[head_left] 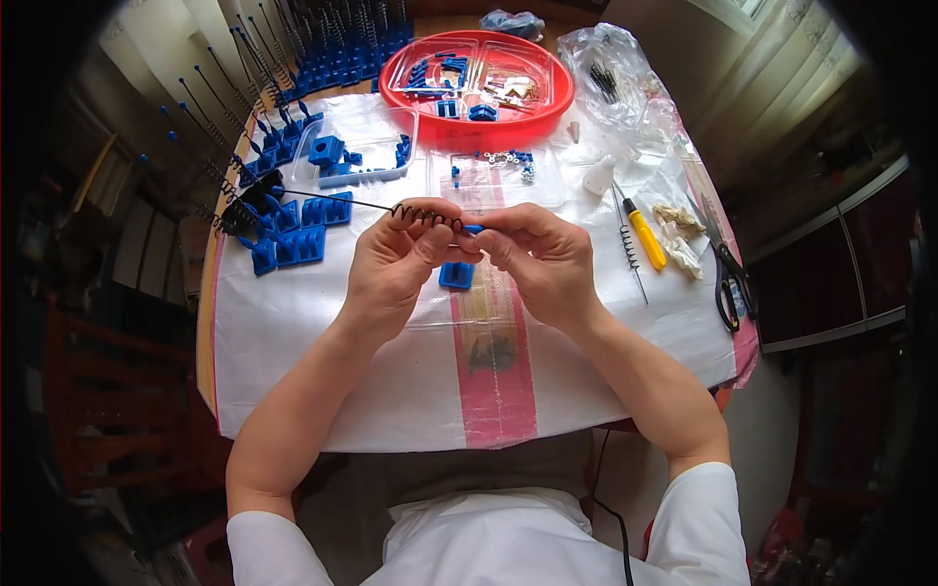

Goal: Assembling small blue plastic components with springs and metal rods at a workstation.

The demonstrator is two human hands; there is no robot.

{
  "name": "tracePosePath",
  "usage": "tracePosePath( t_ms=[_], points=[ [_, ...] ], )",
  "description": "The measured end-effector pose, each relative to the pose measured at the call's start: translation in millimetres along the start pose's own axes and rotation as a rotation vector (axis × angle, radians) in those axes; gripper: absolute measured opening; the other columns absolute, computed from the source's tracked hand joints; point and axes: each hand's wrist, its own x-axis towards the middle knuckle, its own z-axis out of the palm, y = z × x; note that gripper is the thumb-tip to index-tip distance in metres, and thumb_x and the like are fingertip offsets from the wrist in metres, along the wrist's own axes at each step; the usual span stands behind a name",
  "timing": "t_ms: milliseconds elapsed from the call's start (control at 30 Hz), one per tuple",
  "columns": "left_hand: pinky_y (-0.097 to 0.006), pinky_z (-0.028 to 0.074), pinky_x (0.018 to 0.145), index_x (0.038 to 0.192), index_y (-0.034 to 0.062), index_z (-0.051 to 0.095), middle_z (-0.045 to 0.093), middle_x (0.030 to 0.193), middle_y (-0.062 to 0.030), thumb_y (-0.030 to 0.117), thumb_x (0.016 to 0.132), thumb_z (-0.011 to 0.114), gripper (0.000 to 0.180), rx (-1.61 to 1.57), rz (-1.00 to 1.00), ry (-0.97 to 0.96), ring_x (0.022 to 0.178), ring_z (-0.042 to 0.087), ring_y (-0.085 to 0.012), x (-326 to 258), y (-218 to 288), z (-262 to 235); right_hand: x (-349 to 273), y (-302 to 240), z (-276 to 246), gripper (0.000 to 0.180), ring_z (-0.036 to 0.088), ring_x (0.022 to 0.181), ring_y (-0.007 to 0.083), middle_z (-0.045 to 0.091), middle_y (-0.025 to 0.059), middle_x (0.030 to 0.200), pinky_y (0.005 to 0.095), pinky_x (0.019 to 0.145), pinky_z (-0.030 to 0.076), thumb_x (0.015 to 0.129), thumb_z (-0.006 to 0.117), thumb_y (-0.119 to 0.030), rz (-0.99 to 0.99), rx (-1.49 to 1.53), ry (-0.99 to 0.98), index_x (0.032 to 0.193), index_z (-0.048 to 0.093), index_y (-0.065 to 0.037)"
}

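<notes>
Over the middle of the table my left hand (391, 273) is closed on a thin black rod with a coil spring (415, 212) around it. The rod points out to the left and has a small blue tip. At the spring's right end is a small blue plastic piece (473, 229), pinched between the thumb and fingers of my right hand (547, 264). Both hands nearly touch. Just below them a blue plastic block (456, 275) lies on the table cover. My fingers partly hide the spring's right end.
Blue bases with upright springs and rods (288, 239) crowd the left and back left. Behind my hands are a clear box (366, 176), a clear tray (540, 195) and a red basin (391, 93). Right lie a yellow-handled screwdriver (646, 239), a loose spring rod (630, 256) and black scissors (731, 283).
</notes>
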Motion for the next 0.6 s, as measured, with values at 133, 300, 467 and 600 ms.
tracePosePath(
  t_ms=[133,300,467,600],
  points=[
    [-0.036,0.058,0.087,0.114,0.0007,0.059,0.067,0.104,-0.0107,0.016,0.096,0.06,0.023,0.004,-0.008,-0.009,0.094,0.068,-0.0188,-1,2,-5,1,-1,2,0.019,0.067,0.087,0.0111,0.071,0.0098,0.096,0.0248,0.076,0.055,0.089,0.069,-0.004,-0.046,-0.046,-0.04,0.106,0.068,0.003],
    [-0.038,0.057,0.087,0.115,0.0023,0.058,0.066,0.109,-0.0164,0.017,0.098,0.055,0.022,-0.116,0.012,0.038,0.096,0.068,-0.023,5,9,-1,0,-5,-2,0.029,0.065,0.086,0.0096,0.07,0.0091,0.097,0.0234,0.075,0.054,0.09,0.069,-0.009,0.072,-0.028,-0.04,0.116,0.063,0.004],
    [-0.04,0.056,0.087,0.117,0.0046,0.053,0.064,0.113,-0.0204,0.019,0.101,0.051,0.022,-0.133,-0.002,0.048,0.097,0.068,-0.028,6,7,-5,2,-2,-10,0.03,0.064,0.083,0.0078,0.069,0.0072,0.094,0.0228,0.072,0.053,0.091,0.069,-0.01,0.109,-0.04,-0.053,0.116,0.061,0.003],
    [-0.042,0.057,0.085,0.117,0.0063,0.051,0.064,0.11,-0.0193,0.02,0.102,0.049,0.021,-0.102,0.052,0.101,0.098,0.068,-0.031,7,12,-20,4,-2,-11,0.039,0.064,0.077,0.01,0.069,0.0087,0.091,0.0244,0.068,0.053,0.084,0.077,-0.016,-0.012,-0.258,-0.032,0.115,0.061,0.003]
  ],
)
